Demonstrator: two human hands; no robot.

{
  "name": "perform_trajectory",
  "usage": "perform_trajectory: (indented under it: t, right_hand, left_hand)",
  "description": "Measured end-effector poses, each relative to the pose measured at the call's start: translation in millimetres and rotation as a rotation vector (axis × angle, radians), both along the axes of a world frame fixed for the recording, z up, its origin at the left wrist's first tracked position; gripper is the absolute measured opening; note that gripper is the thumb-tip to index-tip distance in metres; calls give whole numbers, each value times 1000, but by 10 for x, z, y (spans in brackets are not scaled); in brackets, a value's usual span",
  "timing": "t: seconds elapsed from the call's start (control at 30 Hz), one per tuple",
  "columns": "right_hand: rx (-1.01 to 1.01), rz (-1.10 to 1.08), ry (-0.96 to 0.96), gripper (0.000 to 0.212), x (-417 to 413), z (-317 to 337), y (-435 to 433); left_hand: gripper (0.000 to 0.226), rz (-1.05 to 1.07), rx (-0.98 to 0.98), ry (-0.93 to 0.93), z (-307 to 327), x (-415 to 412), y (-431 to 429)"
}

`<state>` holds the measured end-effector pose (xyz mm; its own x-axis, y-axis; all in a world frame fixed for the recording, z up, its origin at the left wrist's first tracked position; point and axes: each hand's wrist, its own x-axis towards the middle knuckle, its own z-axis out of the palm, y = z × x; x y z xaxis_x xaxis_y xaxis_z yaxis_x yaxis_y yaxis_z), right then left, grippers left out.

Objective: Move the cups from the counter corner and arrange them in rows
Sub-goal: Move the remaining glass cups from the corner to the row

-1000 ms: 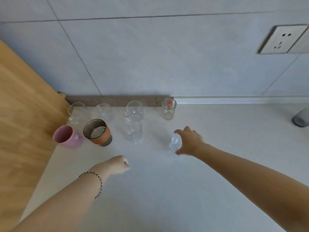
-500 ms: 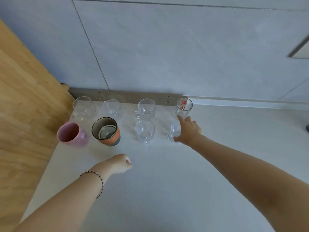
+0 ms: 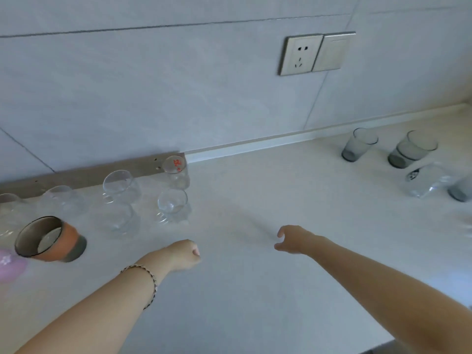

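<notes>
Glass cups (image 3: 172,205) upright, mouths up, in two rows, right hand (image 3: 293,241) apart

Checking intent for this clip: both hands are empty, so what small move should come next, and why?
Probably the right hand should reach right for the nearest grey glass. It is open and holds nothing, several cups stand unsorted there, and the front row ends at the clear cup with bare counter beside it. The left hand is curled, farther away.

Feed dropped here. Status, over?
Left hand fisted, empty. Right hand open, empty. Cups in two rows at left; grey glasses at far right. Nothing seen in the way.
</notes>
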<state>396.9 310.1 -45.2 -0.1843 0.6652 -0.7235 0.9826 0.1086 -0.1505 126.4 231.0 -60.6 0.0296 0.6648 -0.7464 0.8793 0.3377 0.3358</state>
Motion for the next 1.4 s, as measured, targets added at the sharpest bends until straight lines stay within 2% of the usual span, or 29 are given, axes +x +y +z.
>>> perform_trajectory:
  t: [0.2,0.4,0.5,0.6,0.67,0.83,1.23,1.4]
  right_hand:
    - [56,-143,-20,45,1751,124,64]
    - [167,-313,-4,38,3389,313,49]
    - [287,-392,-6,38,4066,440,-22]
    - [467,-476,-66,43,4651,550,-100]
    - [519,-528,-128,51,4989,586,-149]
    - [370,-691,-213,77,5583,488,-254]
    - [336,-627,-197,69,5800,259,-194]
    - [369,-416,-191,73,5378,290,-125]
  left_hand:
    - [34,-167,52,-11,128,1556,489]
    - [16,-291,92,-51,298,3199,751]
    - [21,-372,89,-67,317,3873,801]
    - [16,-406,72,-85,317,4408,827]
    - [14,-420,62,-99,312,4667,837]
    - [8,-423,57,-114,293,4988,865]
    - [7,-338,39,21,213,4585,791]
    - [9,-246,27,11,184,4243,570]
